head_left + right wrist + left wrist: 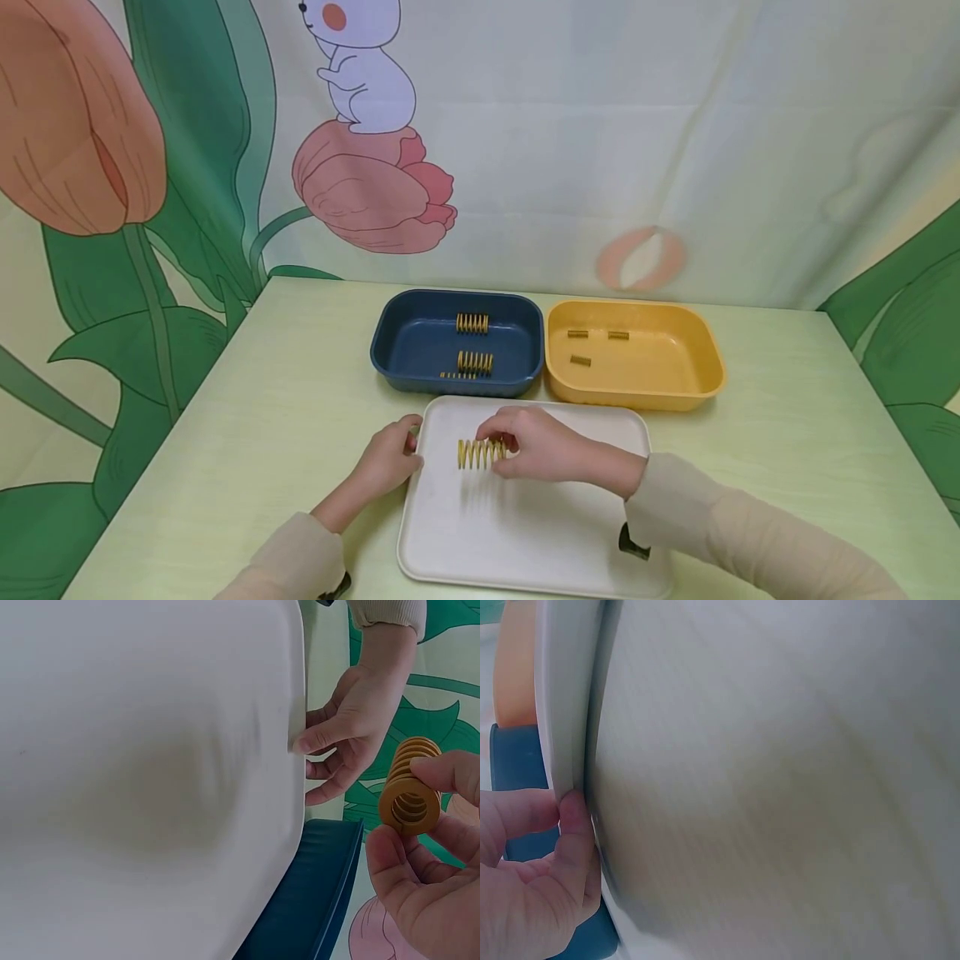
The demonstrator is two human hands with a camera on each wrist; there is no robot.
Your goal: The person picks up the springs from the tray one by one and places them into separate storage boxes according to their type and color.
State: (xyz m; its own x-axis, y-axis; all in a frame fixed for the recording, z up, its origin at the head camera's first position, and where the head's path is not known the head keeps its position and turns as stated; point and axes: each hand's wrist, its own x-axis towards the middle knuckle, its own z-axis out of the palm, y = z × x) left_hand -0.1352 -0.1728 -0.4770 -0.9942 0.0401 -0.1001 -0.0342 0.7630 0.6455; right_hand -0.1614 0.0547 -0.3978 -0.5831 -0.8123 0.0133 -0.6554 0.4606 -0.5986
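Between the thumb and fingers of my right hand (543,446), a large yellow coil spring (472,454) is held above the white tray (525,533). The right wrist view shows the spring (410,802) end-on, with its hollow middle visible. My left hand (386,462) grips the tray's left edge; in the left wrist view its thumb and finger pinch the rim. Behind the tray, a dark blue bin (408,384) contains large yellow springs (472,323), one partly hidden by the front wall. Three small springs (581,361) lie in the yellow bin (630,399).
The two bins stand side by side just behind the tray on a pale green table (247,417). A curtain (540,167) printed with tulips and a white animal hangs at the table's back edge.
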